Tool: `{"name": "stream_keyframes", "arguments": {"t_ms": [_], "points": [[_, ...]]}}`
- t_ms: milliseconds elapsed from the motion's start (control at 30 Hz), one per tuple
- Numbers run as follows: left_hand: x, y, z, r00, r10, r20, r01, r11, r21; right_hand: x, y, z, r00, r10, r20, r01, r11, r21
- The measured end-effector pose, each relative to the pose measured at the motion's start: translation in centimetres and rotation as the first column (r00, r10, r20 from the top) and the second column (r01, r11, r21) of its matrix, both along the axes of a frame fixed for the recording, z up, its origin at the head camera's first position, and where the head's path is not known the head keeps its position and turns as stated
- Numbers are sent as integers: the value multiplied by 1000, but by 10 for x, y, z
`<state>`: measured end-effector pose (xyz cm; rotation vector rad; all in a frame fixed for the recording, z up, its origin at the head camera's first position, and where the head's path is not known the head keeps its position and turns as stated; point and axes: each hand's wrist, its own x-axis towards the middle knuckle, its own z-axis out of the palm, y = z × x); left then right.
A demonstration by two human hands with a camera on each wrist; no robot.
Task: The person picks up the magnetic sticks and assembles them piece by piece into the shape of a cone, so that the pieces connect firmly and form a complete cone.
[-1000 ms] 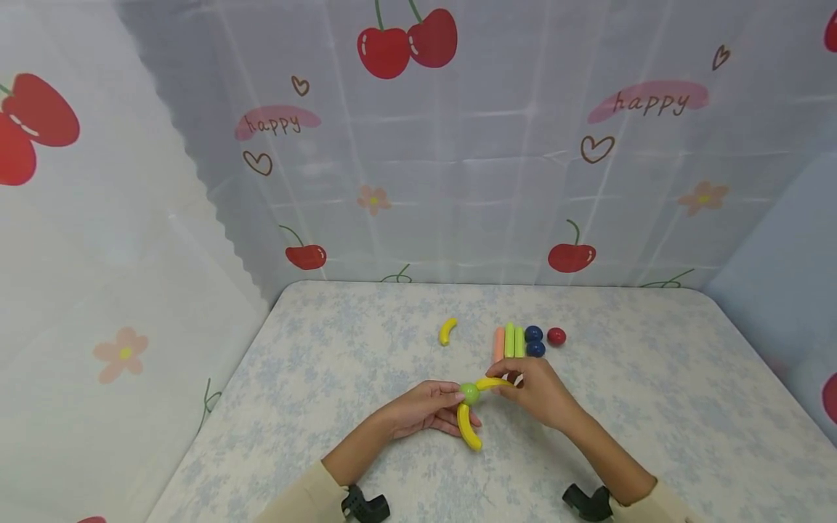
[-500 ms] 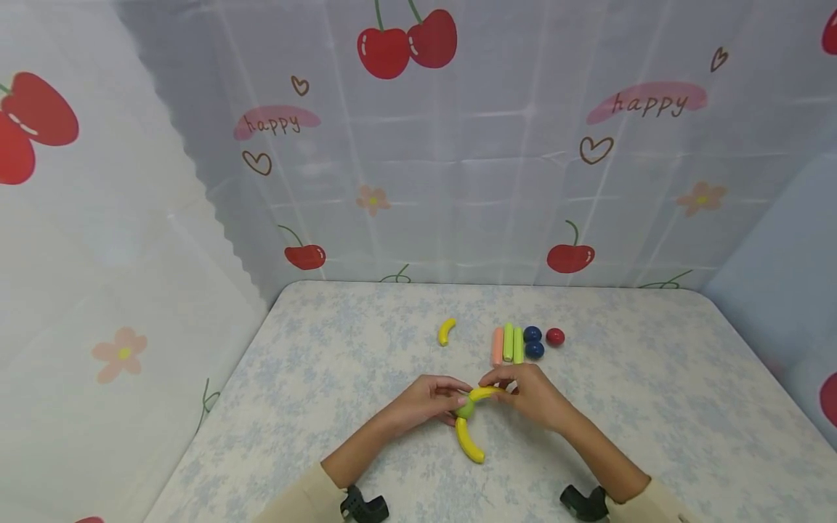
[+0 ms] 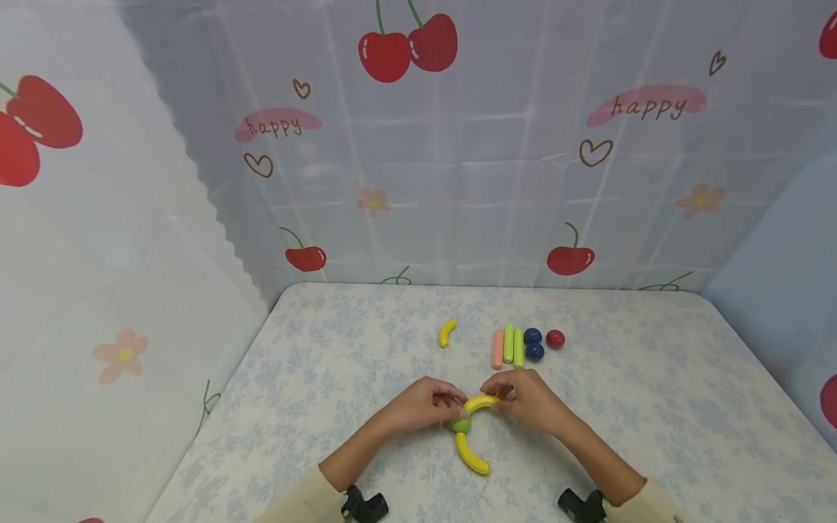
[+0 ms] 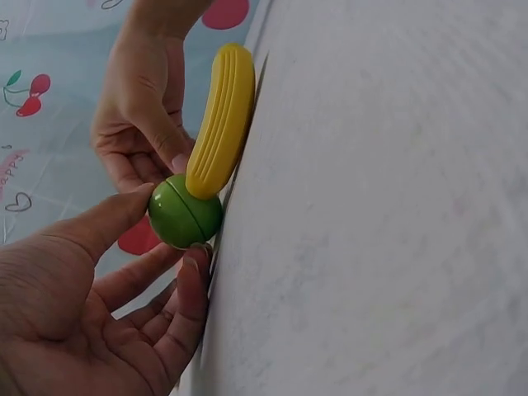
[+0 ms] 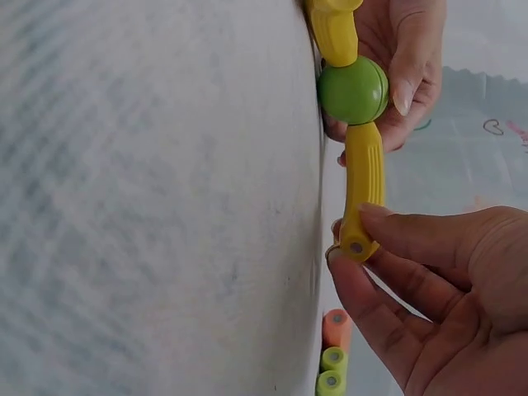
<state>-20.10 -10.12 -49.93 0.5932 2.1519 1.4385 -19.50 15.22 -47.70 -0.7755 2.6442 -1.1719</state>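
In the head view my left hand [image 3: 425, 404] pinches a green ball [image 3: 461, 426] between thumb and fingers. Two yellow curved rods join the ball, which shows a seam in the left wrist view. My right hand [image 3: 530, 399] pinches the free end of the upper rod [image 3: 480, 402]; a grey round dot marks that end in the right wrist view. The lower rod [image 3: 472, 456] points towards me, untouched by either hand. Together the pieces form a C shape, at or just above the tabletop. Fingers cover part of the ball.
Farther back on the patterned table [image 3: 353, 341] lie a loose yellow curved rod [image 3: 447, 333], an orange straight rod [image 3: 498, 349], two light-green straight rods [image 3: 513, 345], two dark blue balls [image 3: 533, 344] and a red ball [image 3: 555, 339]. A printed curtain [image 3: 445, 160] hangs behind.
Both hands have brought the joined pieces nearer to me and slightly left. The lower rod has swung outwards to the right. My left fingers have shifted from below the ball to its far side.
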Motion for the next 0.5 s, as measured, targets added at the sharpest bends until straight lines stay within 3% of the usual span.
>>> {"name": "stream_keyframes", "arguments": {"t_ms": [300, 500], "points": [[2, 3, -4, 998, 24, -64, -27, 999, -39, 3, -2, -4, 1000, 4, 12, -3, 999, -46], [1, 4, -5, 996, 57, -71, -61, 997, -45, 2, -3, -4, 998, 20, 52, -17, 998, -66]]}}
